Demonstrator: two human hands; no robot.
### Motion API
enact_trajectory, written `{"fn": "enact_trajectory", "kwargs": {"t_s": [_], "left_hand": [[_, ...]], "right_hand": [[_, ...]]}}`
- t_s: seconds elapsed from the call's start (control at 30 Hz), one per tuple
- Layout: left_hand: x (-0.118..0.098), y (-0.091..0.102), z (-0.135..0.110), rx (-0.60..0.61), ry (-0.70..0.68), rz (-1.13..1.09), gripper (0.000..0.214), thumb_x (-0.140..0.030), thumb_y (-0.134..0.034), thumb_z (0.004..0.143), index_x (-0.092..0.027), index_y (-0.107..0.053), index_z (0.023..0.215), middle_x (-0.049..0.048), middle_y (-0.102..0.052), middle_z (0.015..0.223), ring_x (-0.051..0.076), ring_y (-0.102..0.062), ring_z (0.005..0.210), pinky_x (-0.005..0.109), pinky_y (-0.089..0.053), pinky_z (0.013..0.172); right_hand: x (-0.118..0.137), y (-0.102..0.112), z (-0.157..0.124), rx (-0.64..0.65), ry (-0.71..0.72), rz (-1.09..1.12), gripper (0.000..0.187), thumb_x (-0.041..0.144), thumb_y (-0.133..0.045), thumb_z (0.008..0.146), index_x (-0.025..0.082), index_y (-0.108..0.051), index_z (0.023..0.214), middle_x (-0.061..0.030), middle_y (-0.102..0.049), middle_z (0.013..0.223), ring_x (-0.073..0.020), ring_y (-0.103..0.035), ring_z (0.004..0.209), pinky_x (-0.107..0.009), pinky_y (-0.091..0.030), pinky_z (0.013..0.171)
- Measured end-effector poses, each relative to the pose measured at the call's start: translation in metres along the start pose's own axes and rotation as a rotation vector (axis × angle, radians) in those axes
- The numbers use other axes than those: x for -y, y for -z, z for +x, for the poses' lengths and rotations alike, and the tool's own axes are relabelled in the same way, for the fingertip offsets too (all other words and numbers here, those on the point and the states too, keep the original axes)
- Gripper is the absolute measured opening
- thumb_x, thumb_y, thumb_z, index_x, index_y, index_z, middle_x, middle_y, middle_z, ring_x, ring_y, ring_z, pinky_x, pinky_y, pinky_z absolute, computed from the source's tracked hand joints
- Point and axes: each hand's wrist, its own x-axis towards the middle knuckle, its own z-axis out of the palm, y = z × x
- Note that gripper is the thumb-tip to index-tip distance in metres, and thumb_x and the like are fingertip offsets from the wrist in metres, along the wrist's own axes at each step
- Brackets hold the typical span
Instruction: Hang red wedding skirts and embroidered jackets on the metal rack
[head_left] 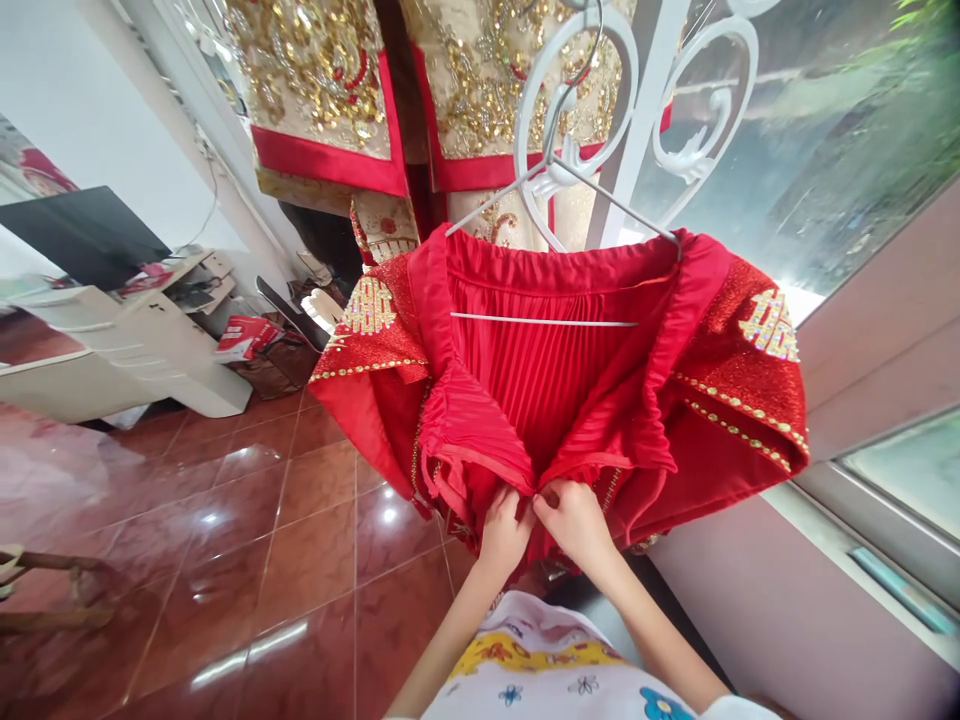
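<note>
A red pleated skirt (517, 370) with glittering red panels and gold bead trim hangs from a thin wire hanger (551, 165). Its waistband sags open at the front, with the pleated inside showing. My left hand (506, 530) pinches the red cloth at the front opening, left of the centre. Close beside it, my right hand (574, 520) grips the other edge of the opening between thumb and fingers. Both hands almost meet below the V of the cloth. What exactly lies between the fingertips is too small to make out.
Behind the skirt hangs a cream garment (322, 90) with gold sequins and red borders, beside white scrollwork (630, 90). A window (810, 130) is at right. At left stand a white desk (142, 340) and a dark monitor (82, 240) over a red tiled floor (300, 560).
</note>
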Motion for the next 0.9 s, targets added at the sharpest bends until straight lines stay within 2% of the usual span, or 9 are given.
{"fn": "enact_trajectory", "kwargs": {"t_s": [0.1,0.2,0.3,0.37,0.43,0.57,0.7,0.8,0.9], "left_hand": [[0.003,-0.002,-0.002,0.017,0.012,0.041,0.017,-0.018,-0.058,0.078,-0.015,-0.064,0.094,0.0118,-0.068,0.095,0.025,-0.064,0.092,0.039,-0.051,0.083],[0.006,-0.002,-0.003,-0.001,0.015,0.072,0.017,-0.013,-0.052,0.081,-0.016,-0.065,0.092,0.0109,-0.069,0.094,0.023,-0.065,0.090,0.038,-0.051,0.082],[0.008,-0.001,-0.001,-0.030,0.009,0.097,0.020,-0.007,-0.049,0.079,-0.016,-0.064,0.088,0.0100,-0.068,0.090,0.022,-0.065,0.087,0.036,-0.052,0.079],[0.008,0.000,0.002,-0.045,-0.007,0.103,0.022,-0.005,-0.048,0.079,-0.016,-0.064,0.088,0.0091,-0.068,0.088,0.021,-0.065,0.085,0.034,-0.051,0.078],[0.006,0.000,0.006,-0.059,-0.030,0.104,0.022,-0.005,-0.046,0.079,-0.016,-0.064,0.086,0.0082,-0.067,0.085,0.020,-0.064,0.082,0.032,-0.051,0.076],[0.002,-0.002,0.015,-0.084,-0.086,0.097,0.022,-0.007,-0.044,0.081,-0.016,-0.064,0.082,0.0077,-0.067,0.081,0.019,-0.063,0.078,0.031,-0.050,0.074],[-0.004,-0.009,0.018,-0.105,-0.130,0.076,0.022,-0.014,-0.043,0.085,-0.017,-0.064,0.082,0.0082,-0.067,0.083,0.019,-0.063,0.078,0.031,-0.050,0.073],[-0.008,-0.014,0.023,-0.127,-0.139,0.060,0.024,-0.018,-0.041,0.086,-0.019,-0.062,0.074,0.0069,-0.065,0.074,0.019,-0.061,0.070,0.030,-0.048,0.068],[-0.009,-0.015,0.035,-0.167,-0.124,0.044,0.023,-0.017,-0.042,0.084,-0.021,-0.059,0.069,0.0068,-0.063,0.072,0.020,-0.060,0.070,0.031,-0.047,0.066]], "right_hand": [[-0.011,-0.007,0.011,0.141,-0.073,0.325,0.020,0.016,-0.048,0.069,0.017,-0.045,0.050,0.0013,-0.045,0.046,-0.0092,-0.040,0.047,-0.023,-0.027,0.051],[-0.016,-0.015,0.014,0.270,-0.108,0.441,0.021,0.025,-0.046,0.071,0.016,-0.051,0.054,0.0051,-0.037,0.037,-0.0071,-0.031,0.037,-0.022,-0.023,0.044],[-0.011,-0.020,0.011,0.339,-0.203,0.764,0.024,0.036,-0.054,0.067,0.014,-0.059,0.061,0.0062,-0.037,0.033,-0.0045,-0.021,0.031,-0.021,-0.013,0.039],[-0.003,-0.022,0.010,0.298,-0.269,1.032,0.024,0.036,-0.061,0.060,0.013,-0.059,0.059,0.0060,-0.039,0.034,-0.0025,-0.018,0.031,-0.021,-0.010,0.038],[0.006,-0.022,0.009,0.218,-0.277,1.161,0.023,0.035,-0.065,0.057,0.013,-0.058,0.055,0.0062,-0.039,0.034,-0.0015,-0.019,0.032,-0.021,-0.010,0.039],[0.030,-0.009,0.008,0.070,-0.199,1.199,0.025,0.036,-0.064,0.059,0.014,-0.055,0.051,0.0061,-0.038,0.033,-0.0018,-0.023,0.033,-0.020,-0.013,0.039],[0.063,0.022,0.008,-0.086,-0.047,1.190,0.026,0.036,-0.064,0.062,0.013,-0.060,0.053,0.0055,-0.039,0.031,-0.0029,-0.023,0.031,-0.021,-0.012,0.037],[0.090,0.041,0.009,-0.128,0.063,1.207,0.024,0.034,-0.063,0.063,0.012,-0.060,0.054,0.0055,-0.039,0.031,-0.0028,-0.023,0.031,-0.020,-0.013,0.037],[0.114,0.042,0.013,-0.168,0.146,1.251,0.022,0.031,-0.061,0.065,0.012,-0.059,0.054,0.0052,-0.041,0.033,-0.0025,-0.025,0.033,-0.019,-0.016,0.037]]}}
